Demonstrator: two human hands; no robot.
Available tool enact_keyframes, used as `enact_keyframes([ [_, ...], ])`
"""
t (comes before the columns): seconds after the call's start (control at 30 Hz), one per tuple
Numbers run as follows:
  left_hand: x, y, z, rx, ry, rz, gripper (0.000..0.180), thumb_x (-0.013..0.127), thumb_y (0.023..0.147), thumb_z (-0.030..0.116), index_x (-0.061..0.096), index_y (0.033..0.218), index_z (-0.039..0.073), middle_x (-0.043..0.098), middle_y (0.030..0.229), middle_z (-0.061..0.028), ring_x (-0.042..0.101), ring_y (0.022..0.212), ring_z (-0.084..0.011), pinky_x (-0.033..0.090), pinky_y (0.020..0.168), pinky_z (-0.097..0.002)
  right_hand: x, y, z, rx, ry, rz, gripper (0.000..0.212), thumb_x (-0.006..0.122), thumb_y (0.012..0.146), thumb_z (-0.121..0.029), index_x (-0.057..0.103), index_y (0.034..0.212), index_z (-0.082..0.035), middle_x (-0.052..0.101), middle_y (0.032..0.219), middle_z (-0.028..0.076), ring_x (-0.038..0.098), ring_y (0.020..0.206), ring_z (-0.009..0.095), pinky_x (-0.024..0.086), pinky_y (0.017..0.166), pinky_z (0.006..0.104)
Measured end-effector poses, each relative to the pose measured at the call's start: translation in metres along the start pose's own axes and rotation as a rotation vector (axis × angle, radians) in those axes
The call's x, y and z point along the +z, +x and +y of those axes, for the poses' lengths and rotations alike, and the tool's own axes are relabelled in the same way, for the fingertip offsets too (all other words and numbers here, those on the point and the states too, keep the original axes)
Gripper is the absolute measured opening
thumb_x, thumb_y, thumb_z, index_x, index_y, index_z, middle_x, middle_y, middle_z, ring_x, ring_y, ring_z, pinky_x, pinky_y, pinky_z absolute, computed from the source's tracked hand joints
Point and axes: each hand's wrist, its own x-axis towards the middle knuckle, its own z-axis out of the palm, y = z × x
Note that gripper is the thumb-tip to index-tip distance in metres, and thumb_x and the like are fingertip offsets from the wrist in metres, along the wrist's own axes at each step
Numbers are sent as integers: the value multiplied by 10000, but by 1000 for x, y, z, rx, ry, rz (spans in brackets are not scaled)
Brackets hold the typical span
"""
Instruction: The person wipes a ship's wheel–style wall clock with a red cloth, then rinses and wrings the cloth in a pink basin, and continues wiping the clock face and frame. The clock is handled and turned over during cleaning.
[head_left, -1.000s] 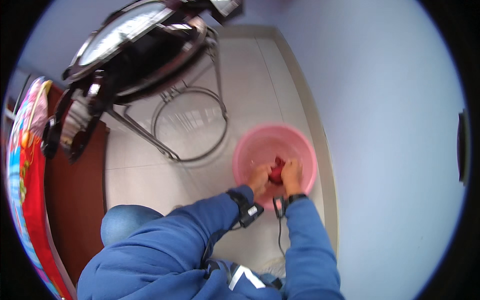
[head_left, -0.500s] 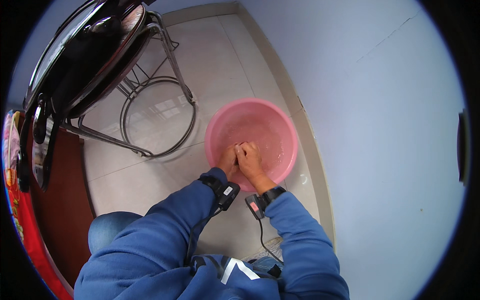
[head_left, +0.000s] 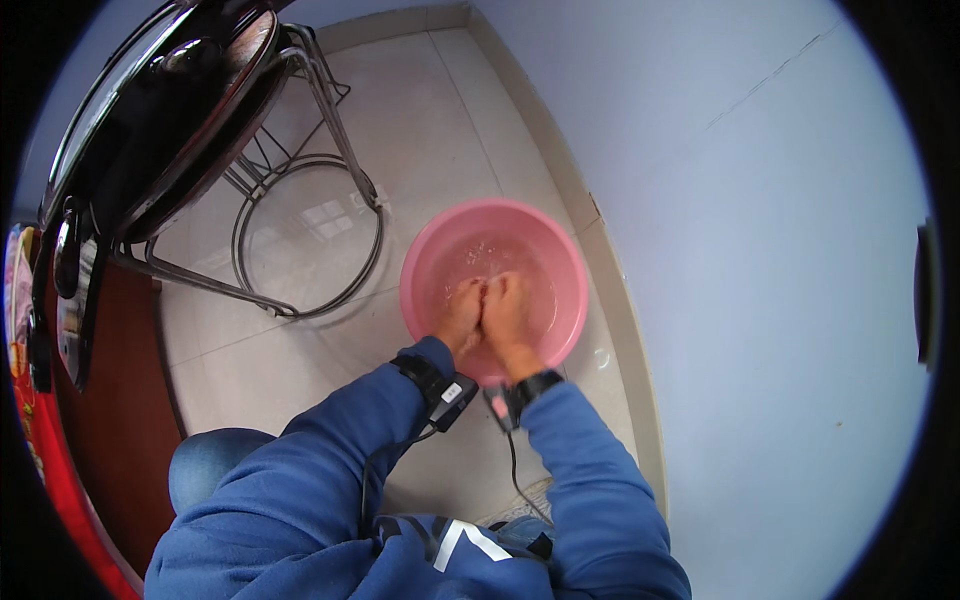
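A round pink plastic basin (head_left: 425, 225) stands on the floor, with water inside that shows small bubbles and glints. Both hands are down in it, side by side near its middle. My left hand (head_left: 460, 312) has its fingers curled inward against the other hand. Slightly blurred by motion, my right hand (head_left: 506, 308) is closed beside it, knuckles up. Something small and reddish seems to lie between the fingers, but its kind is hidden. Each wrist wears a black strap with a small cabled box.
At the far left stands a metal-legged folding chair or stool (head_left: 345, 150) with a ring base, beside dark glossy round pieces. A brown wooden panel (head_left: 125, 400) and red cloth are at the left. A pale blue wall (head_left: 780, 300) with a skirting edge runs along the right.
Both hands have shifted a little within the basin, the right one now blurred and slightly higher. The water's ripples and bubbles differ. The whole view has moved slightly.
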Motion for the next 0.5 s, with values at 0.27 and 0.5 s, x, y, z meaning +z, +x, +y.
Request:
enact_keyframes([
  [0.27,-10,18,6,-3,-50,63,194,538,974,192,554,1137,87,617,966,-95,633,839,-239,558,720,-415,-11,-32,-13,-123,111,-82,266,583,937,-218,605,1098,-8,591,1114,242,544,1070,390,426,967,462],
  [0.5,20,-12,-18,-152,-169,-191,304,488,1025,278,615,1195,60,659,1123,-111,655,975,-227,538,869,-385,-34,19,3,245,211,-40,327,544,968,-258,587,1159,4,597,1127,245,553,1082,391,415,988,443],
])
